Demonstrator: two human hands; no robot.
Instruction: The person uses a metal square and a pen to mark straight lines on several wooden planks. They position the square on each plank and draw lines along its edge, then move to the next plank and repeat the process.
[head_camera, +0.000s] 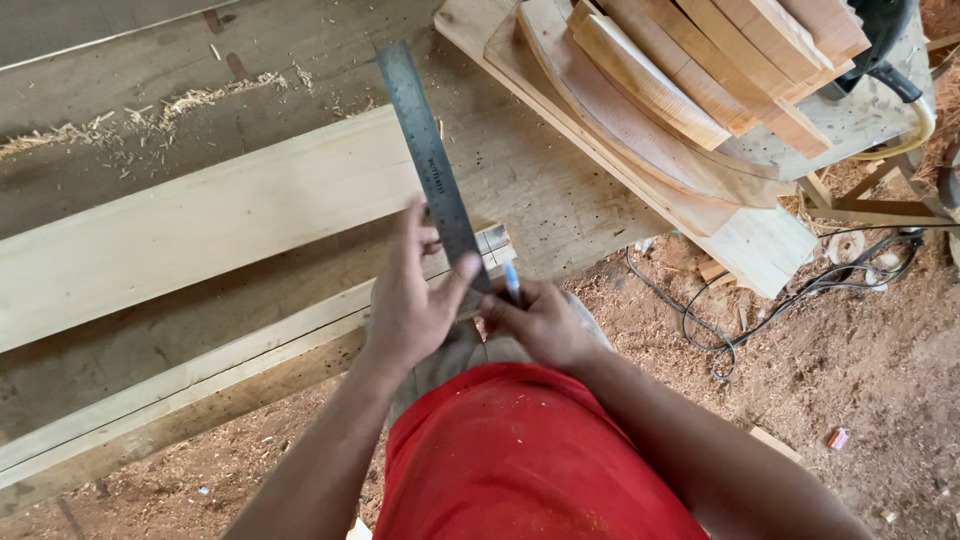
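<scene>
The steel rule (430, 160) lies flat across the end of a narrow wood strip (300, 325), running up and away over the wide plank (200, 225). It looks thin, stiff and slick, so it would likely skid on the wood unless pressed down near its lower end, close to the marking edge. The left hand (410, 300) does just that, fingers spread and thumb pinning the rule's lower end. The right hand (540, 320) is closed around a blue pen (512, 280), its tip just beside the rule's edge at the strip's end. The pen is light and takes a fingertip pinch. Beyond lie a stack of curved wood pieces (690, 80), cables (780, 300) and a sawdust-covered floor (860, 380).
</scene>
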